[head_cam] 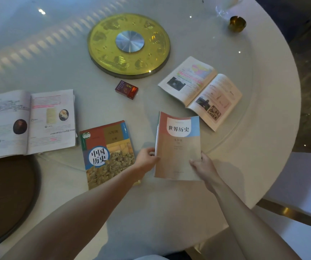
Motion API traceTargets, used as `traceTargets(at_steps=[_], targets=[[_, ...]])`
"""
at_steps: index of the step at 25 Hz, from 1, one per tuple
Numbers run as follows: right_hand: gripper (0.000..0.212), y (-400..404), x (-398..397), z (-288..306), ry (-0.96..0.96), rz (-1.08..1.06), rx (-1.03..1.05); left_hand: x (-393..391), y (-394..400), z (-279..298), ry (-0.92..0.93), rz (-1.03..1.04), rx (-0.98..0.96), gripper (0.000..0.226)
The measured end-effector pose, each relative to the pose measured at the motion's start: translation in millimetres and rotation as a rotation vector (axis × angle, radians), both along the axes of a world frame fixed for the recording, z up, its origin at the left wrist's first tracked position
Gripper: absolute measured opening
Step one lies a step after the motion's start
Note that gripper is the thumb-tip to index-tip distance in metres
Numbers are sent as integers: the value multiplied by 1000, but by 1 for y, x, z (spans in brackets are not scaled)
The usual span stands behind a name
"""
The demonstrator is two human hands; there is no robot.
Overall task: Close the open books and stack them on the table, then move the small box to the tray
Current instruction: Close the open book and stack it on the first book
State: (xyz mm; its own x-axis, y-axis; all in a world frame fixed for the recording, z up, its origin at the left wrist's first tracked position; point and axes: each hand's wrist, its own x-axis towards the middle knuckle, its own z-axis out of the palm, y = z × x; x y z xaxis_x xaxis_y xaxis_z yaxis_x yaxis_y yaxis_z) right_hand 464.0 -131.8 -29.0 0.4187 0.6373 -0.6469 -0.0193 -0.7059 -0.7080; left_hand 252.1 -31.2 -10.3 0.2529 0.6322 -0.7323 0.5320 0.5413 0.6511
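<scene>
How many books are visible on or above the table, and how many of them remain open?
4 books, 2 open. One open book lies far left, another open book upper right. One closed book lies centre; both hands hold another closed book. None seems hidden.

Two bare forearms enter from bottom edge, no sleeves visible up to frame border. Left hand [147, 158] bare: no ring, no glove, no watch or band at wrist. Right hand [203, 164] likewise bare, wrist unadorned. Fingers short-nailed as far as blur allows; nail detail too soft to tell. No tattoos, marks or bandages seen on either forearm. At bottom centre, small strip of pale, light-coloured garment [149, 257] beside dark patch, cut off by frame; kind of clothing cannot be told.
</scene>
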Motion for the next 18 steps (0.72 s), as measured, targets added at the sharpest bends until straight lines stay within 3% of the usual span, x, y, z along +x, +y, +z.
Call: traceTargets(at_steps=[6,7,9,13,18], targets=[[19,36,-44,6,63,57,76,-71,11,12,-87,208,19,27],[19,45,-54,6,48,80,66,-84,13,12,-76,238,23,26],[37,63,-78,2,26,124,32,-112,14,7,-60,312,22,24],[20,84,-129,-3,-19,236,3,-164,4,-8,-4,440,9,23],[18,87,-165,-17,-157,358,-51,-200,-18,-23,27,489,6,26]])
